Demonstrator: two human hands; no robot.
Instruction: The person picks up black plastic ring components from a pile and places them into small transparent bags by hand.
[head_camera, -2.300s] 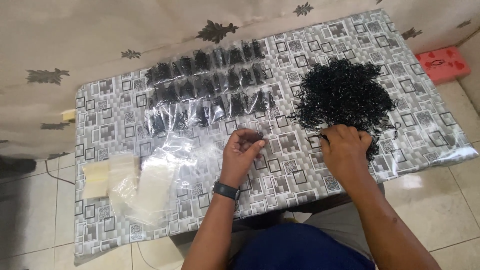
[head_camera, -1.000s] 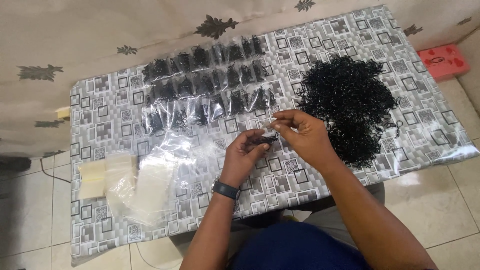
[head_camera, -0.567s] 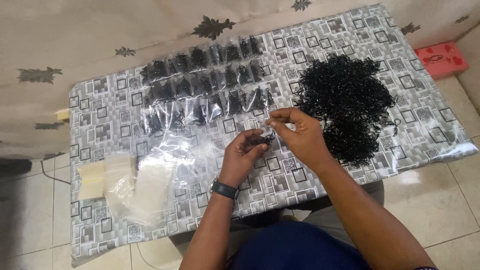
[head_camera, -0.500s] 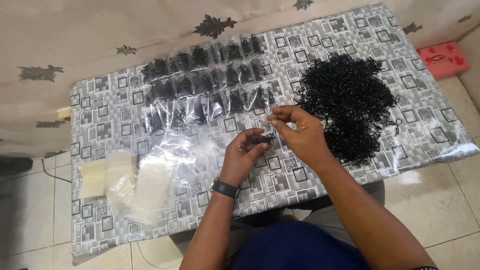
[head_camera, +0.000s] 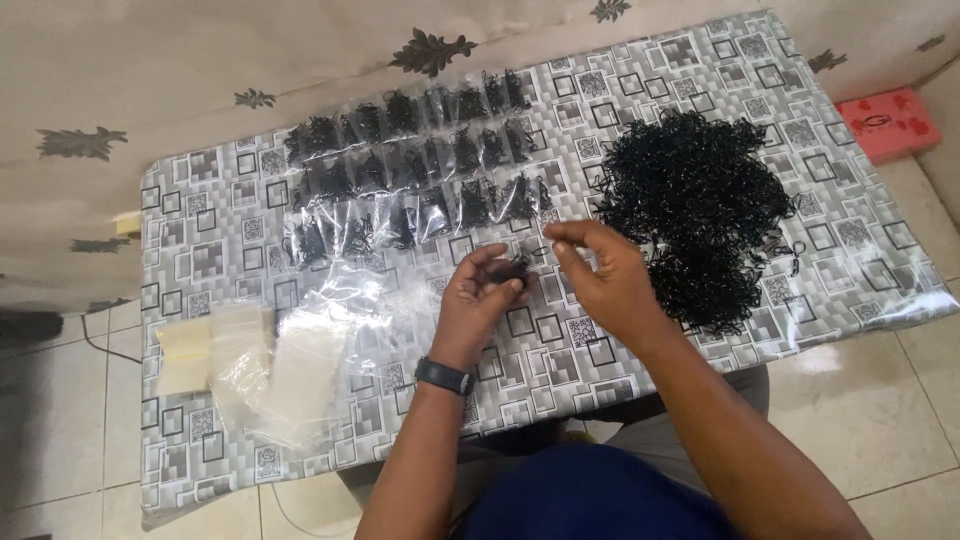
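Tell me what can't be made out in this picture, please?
- Head view: what the left hand holds. Its curled fingers hide all but a small black bunch.
- What each strand in the black pile is: too small and tangled.
- Contents of the filled bags: glare and size blur them.
- The red box: cut off by the right edge.
- Whether the right hand pinches anything: too small to tell.

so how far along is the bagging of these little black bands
Done: about three rows of filled clear bags lie at the table's far side. In hand: the left hand pinches a small black bunch, with the right hand close beside it. Left: a big loose black pile and a stack of empty bags.
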